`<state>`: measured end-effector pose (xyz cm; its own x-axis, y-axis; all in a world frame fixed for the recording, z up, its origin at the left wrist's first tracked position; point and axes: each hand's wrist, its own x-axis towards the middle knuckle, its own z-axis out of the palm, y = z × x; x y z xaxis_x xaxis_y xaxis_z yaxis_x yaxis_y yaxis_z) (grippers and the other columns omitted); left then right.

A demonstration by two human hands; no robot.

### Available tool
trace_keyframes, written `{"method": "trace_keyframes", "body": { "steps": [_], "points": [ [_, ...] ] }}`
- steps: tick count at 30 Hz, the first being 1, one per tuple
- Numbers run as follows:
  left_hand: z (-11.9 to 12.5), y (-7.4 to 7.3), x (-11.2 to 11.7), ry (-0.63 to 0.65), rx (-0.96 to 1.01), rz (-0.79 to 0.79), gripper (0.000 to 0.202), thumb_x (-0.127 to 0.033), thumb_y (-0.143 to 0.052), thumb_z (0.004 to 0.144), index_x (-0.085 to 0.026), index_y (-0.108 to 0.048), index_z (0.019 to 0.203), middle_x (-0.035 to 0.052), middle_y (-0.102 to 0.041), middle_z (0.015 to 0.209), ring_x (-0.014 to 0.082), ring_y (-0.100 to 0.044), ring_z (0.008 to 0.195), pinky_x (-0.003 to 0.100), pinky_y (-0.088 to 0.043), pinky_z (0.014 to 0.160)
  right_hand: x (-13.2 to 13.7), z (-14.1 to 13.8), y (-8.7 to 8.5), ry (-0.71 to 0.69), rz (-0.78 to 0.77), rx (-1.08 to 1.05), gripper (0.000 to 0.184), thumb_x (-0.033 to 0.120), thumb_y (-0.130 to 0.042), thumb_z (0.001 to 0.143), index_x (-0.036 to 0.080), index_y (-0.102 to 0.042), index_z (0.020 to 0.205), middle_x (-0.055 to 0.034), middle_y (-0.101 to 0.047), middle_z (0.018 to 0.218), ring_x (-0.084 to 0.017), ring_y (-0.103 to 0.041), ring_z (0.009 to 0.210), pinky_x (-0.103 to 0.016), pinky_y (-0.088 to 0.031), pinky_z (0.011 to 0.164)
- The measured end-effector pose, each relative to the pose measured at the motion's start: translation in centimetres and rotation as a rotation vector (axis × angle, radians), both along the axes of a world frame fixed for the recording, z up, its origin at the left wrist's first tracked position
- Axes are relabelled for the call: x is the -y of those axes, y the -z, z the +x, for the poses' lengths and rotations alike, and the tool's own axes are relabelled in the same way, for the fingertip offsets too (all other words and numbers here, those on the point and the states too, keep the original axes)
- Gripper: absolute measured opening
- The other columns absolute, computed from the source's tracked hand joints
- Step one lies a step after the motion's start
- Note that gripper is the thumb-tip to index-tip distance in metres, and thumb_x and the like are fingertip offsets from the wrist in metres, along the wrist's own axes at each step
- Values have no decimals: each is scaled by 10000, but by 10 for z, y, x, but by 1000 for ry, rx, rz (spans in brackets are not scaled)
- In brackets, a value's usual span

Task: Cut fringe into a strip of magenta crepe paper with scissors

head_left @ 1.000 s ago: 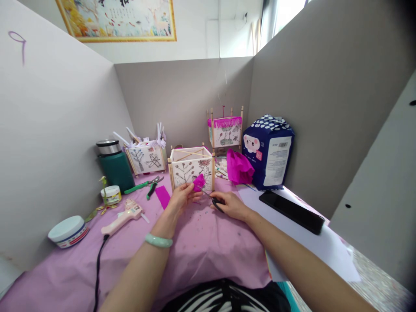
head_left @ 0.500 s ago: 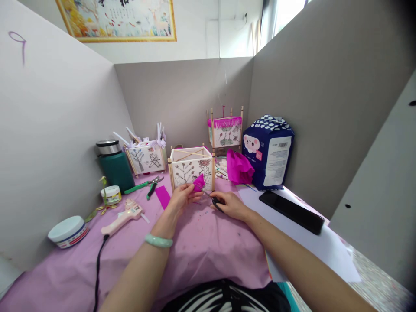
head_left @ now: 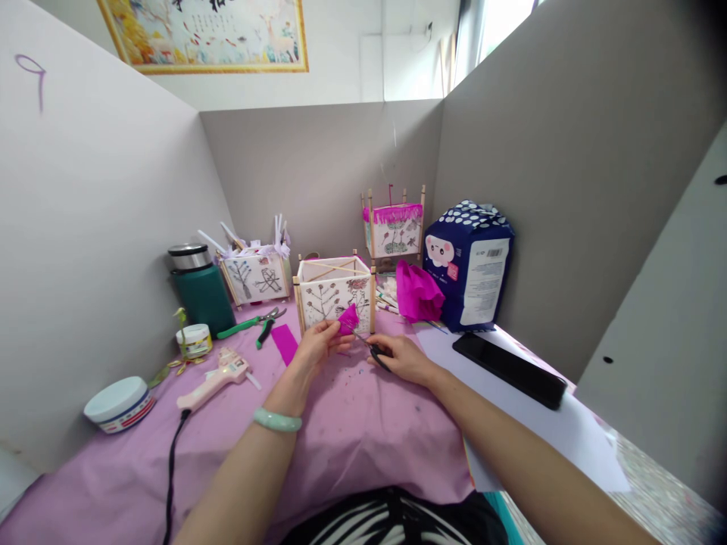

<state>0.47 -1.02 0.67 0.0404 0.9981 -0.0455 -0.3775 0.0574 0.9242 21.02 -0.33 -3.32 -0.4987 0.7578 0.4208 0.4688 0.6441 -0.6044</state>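
Between its fingertips my left hand (head_left: 321,344) pinches a small magenta paper piece (head_left: 348,319), whose edge looks cut into a fringe. My right hand (head_left: 400,358) is closed around the black handles of a pair of scissors (head_left: 379,356), and the blades point up-left to the paper's lower edge. Whether the blades are apart is too small to tell. Just behind the hands stands a lantern-like box frame (head_left: 336,297) of wooden sticks and white panels with drawn plants. A flat magenta strip (head_left: 285,344) lies left of my left hand.
To the left are a glue gun (head_left: 219,380), green-handled pruning shears (head_left: 250,324), a white tub (head_left: 120,405) and a green flask (head_left: 201,291). At the right, crumpled magenta paper (head_left: 419,292), a dark blue package (head_left: 470,265) and a black phone (head_left: 510,369). Another box frame (head_left: 396,227) with magenta fringe stands behind.
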Motion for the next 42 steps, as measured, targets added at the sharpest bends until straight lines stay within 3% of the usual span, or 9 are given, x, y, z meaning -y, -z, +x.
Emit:
{"method": "trace_keyframes", "body": {
  "steps": [20,32,42],
  "points": [
    [-4,-1,-1,-35,29,36,105,-136,-627,824,-140,-527,792,36,-648,680,200,-703,637,270,-570,544,2,2,-3,6,-34,8,380,403,-640,790,177,-643,1096,6,-594,702,-116,-494,611,-217,-360,577],
    [-7,1,-4,-94,20,52,105,-163,-638,824,-124,-542,839,85,-696,749,196,-706,651,256,-572,541,4,2,-5,-36,-55,6,373,392,-655,769,176,-646,1074,10,-573,716,-110,-478,622,-210,-356,574],
    [-8,4,-7,-106,15,60,137,-175,-663,803,-129,-537,828,70,-685,726,205,-707,647,247,-561,503,5,2,-6,-16,-67,21,349,397,-650,768,177,-653,1040,11,-565,701,-112,-477,617,-216,-348,577]
  ]
}}
